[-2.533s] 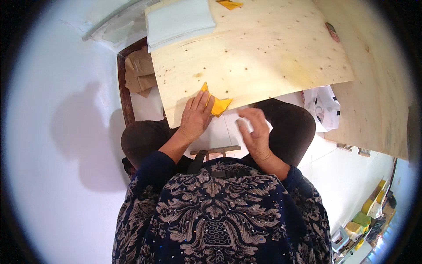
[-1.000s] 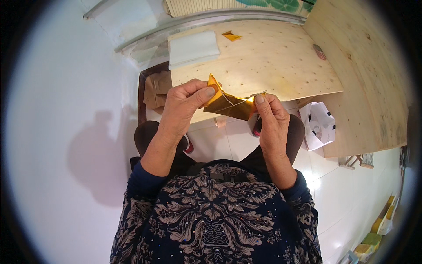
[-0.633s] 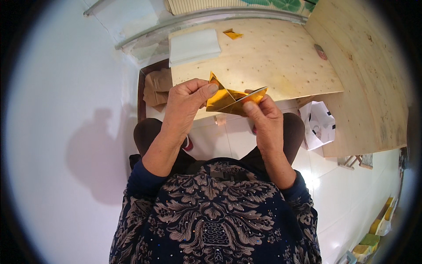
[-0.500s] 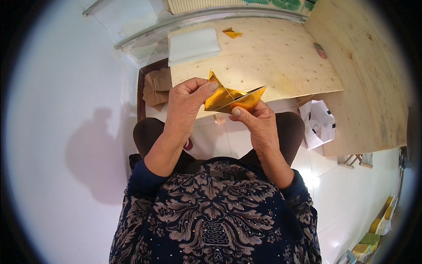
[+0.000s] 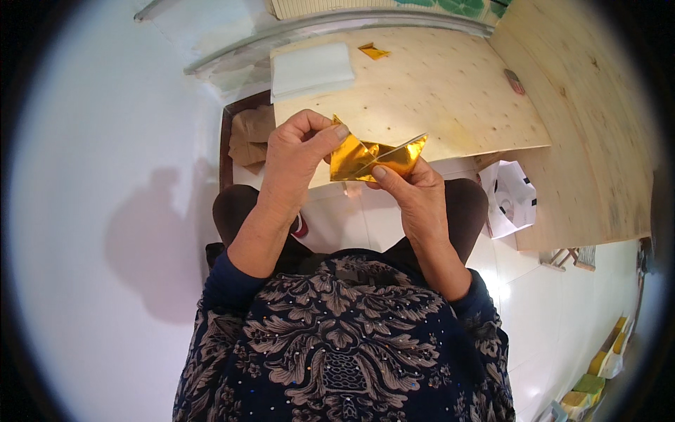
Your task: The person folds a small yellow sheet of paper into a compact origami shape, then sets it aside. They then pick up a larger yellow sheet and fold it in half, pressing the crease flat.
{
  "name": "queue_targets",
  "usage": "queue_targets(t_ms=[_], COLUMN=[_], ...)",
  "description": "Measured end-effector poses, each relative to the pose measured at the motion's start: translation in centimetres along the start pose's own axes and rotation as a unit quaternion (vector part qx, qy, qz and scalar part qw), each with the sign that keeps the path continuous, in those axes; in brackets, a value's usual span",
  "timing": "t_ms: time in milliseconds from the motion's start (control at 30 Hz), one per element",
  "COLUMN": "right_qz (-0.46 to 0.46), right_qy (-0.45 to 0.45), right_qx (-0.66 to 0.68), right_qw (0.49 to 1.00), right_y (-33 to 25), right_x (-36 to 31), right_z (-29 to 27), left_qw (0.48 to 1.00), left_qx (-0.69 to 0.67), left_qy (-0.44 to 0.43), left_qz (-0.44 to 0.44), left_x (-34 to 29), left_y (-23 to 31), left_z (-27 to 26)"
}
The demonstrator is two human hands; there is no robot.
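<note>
Item: one glossy gold folded-paper piece with two raised points and a crossing fold in the middle point(image 5: 350, 160); location: between the two hands, across the near edge of the tabletop as seen from above

Left hand point(image 5: 292, 155): thumb and fingers pinched on the piece's left point

Right hand point(image 5: 422, 200): clamped on the piece's right half, thumb on the near face at the lower edge, fingers behind

Support: one pale plywood tabletop with dark knots and specks point(image 5: 436, 91)

On the tabletop: one stack of flat white sheets point(image 5: 313, 70), far left; one small folded gold-paper piece point(image 5: 374, 51), just right of the stack, well apart from the hands; one small oblong red-and-dark object point(image 5: 514, 81), near the right edge, kind unclear

Left of the tabletop: crumpled brown paper point(image 5: 248, 137), in a dark-framed recess

Right of the person's knees: one white bag with black marks point(image 5: 508, 200), open at the top, beside a large pale wooden panel point(image 5: 590, 148)

Clothing: one navy top with taupe floral pattern point(image 5: 344, 337)
</note>
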State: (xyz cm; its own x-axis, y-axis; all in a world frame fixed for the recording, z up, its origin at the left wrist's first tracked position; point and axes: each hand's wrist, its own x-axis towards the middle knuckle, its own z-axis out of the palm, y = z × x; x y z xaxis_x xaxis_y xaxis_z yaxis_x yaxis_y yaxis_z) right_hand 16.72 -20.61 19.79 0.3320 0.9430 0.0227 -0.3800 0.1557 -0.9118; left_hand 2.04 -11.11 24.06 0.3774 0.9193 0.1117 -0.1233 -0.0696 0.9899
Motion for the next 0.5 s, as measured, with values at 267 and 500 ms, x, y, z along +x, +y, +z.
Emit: queue_targets(t_ms=[267, 500], right_qz=[0.005, 0.011], right_qy=[-0.007, -0.019], right_qx=[0.008, 0.014], right_qw=[1.0, 1.0], right_y=[-0.1, -0.3], right_x=[0.3, 0.4], right_z=[0.3, 0.2], left_qw=[0.992, 0.996], left_qx=[0.093, 0.017], left_qy=[0.064, 0.04], left_qz=[0.054, 0.084], left_x=[0.2, 0.0], left_y=[-1.2, -1.8], left_z=[0.5, 1.3])
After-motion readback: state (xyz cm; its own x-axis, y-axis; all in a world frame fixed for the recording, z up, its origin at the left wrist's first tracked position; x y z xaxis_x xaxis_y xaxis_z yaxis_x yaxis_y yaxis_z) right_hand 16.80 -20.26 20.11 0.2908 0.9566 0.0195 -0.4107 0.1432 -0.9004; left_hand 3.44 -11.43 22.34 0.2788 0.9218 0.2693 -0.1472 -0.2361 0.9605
